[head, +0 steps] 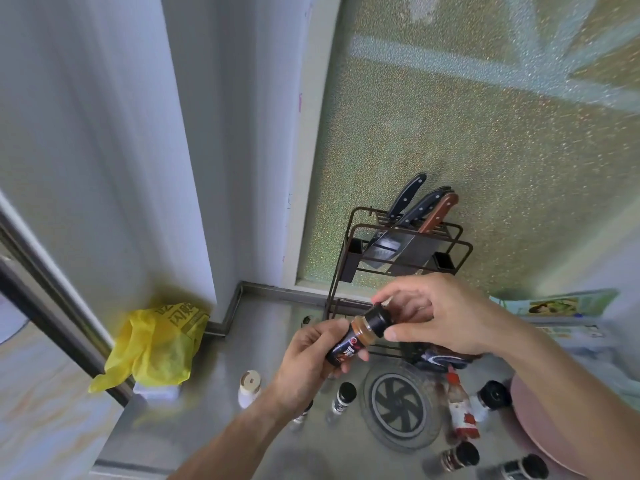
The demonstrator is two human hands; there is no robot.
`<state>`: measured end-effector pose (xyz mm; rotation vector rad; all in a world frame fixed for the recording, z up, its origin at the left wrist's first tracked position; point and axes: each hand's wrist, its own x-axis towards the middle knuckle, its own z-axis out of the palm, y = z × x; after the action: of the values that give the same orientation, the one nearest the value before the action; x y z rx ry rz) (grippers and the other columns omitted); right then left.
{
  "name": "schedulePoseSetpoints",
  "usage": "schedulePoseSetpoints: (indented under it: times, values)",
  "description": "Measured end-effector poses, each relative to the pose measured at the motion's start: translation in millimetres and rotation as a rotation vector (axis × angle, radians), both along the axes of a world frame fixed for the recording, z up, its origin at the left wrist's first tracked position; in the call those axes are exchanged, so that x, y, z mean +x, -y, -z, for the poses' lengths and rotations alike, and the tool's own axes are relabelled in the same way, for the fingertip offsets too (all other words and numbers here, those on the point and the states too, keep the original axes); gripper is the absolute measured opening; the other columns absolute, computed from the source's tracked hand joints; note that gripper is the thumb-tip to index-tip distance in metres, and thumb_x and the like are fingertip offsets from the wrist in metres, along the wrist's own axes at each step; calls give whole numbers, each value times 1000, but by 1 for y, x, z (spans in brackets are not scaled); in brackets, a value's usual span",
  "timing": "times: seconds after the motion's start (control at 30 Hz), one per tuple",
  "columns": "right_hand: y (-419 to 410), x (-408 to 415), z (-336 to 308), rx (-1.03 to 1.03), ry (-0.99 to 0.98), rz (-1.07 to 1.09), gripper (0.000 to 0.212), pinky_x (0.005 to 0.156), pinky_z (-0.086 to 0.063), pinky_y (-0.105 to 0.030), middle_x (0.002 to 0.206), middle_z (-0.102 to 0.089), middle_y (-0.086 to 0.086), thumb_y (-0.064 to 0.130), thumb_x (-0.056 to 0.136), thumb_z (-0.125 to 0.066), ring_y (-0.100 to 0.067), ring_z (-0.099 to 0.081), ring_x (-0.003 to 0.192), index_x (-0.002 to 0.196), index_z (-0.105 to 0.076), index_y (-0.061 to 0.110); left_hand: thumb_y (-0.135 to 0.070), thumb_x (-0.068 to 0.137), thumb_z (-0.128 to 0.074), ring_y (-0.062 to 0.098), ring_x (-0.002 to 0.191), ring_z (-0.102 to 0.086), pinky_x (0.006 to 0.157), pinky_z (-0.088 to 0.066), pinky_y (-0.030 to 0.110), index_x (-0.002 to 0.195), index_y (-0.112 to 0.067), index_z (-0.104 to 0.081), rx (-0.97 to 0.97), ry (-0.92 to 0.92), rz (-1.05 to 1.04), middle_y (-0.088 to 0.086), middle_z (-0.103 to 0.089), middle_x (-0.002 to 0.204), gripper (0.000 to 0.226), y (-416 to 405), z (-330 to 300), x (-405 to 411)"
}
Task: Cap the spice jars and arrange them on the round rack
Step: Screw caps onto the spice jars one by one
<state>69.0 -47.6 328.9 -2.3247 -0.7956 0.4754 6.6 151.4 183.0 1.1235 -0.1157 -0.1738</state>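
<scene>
My left hand (304,362) grips a spice jar (349,342) with a black label and orange powder, tilted above the steel counter. My right hand (436,313) pinches the jar's black cap (377,318), which sits on the jar's neck. Below the hands lies the clear round rack (398,407) with a dark spoked hub. A red-labelled jar (460,407) stands on its right rim. Several black-capped jars stand around it: one (343,398) to the left, one (493,396) to the right, two (460,457) (526,469) at the front.
A dark wire knife rack (398,251) with knives stands behind the hands against the frosted window. A white bottle (249,388) and a yellow plastic bag (156,344) sit at the left. A pink round board (540,420) lies at the right.
</scene>
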Motion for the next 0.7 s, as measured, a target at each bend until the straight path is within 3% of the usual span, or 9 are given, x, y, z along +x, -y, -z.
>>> schedulePoseSetpoints:
  times: [0.1, 0.2, 0.3, 0.4, 0.47, 0.57, 0.63, 0.7]
  values:
    - [-1, -2, 1, -69, 27, 28, 31, 74, -60, -28, 82, -77, 13, 56, 81, -75, -3, -75, 71, 104, -69, 36, -49, 97, -57, 15, 61, -50, 55, -38, 23, 108, 2, -71, -13, 11, 5, 18, -72, 88, 54, 2, 0, -3]
    - [-1, -4, 6, -62, 33, 33, 32, 73, -62, -34, 81, -77, 10, 61, 81, -71, -4, -75, 69, 99, -69, 35, -50, 97, -58, 14, 60, -50, 56, -40, 20, 108, 2, -71, -45, -24, 7, 17, -72, 87, 55, 3, 2, -5]
    - [0, -5, 6, -8, 45, -12, 27, 77, -62, -31, 90, -76, 9, 41, 82, -80, -7, -74, 79, 105, -68, 38, -48, 98, -58, 16, 57, -48, 53, -38, 21, 104, 2, -70, -106, -83, 34, 20, -69, 84, 52, 3, 0, -6]
    - [0, -7, 5, 46, 42, -77, 43, 84, -59, -21, 103, -71, 13, 12, 80, -83, -9, -72, 94, 110, -66, 37, -47, 96, -62, 18, 48, -46, 44, -35, 22, 99, 0, -70, -209, -180, 125, 23, -66, 77, 47, 0, -2, -6]
    - [-1, -7, 5, 74, 69, -98, 44, 83, -57, -17, 105, -70, 15, 12, 79, -83, -9, -72, 96, 110, -67, 37, -45, 96, -64, 18, 44, -47, 41, -38, 21, 100, 0, -70, -267, -199, 164, 23, -66, 76, 46, 0, -4, -6]
    - [-5, -10, 4, 26, 100, -38, 26, 69, -61, -23, 87, -76, 11, 47, 78, -81, -7, -74, 75, 99, -71, 37, -43, 96, -63, 17, 53, -52, 47, -41, 21, 106, 2, -70, -265, -158, 150, 23, -69, 84, 47, 0, -4, -7]
    - [-7, -9, 6, -32, 169, 31, 40, 57, -59, -25, 71, -75, 10, 70, 78, -68, -5, -72, 58, 86, -72, 31, -39, 98, -62, 16, 59, -54, 51, -42, 21, 111, 4, -69, -250, -114, 144, 23, -71, 90, 46, 0, -4, -7]
    - [-8, -9, 3, -70, 206, 26, 47, 61, -60, -28, 78, -75, 13, 77, 75, -65, -3, -72, 64, 94, -73, 35, -38, 98, -62, 16, 61, -55, 54, -42, 22, 110, 2, -70, -222, -90, 135, 21, -71, 92, 43, -1, -6, -7]
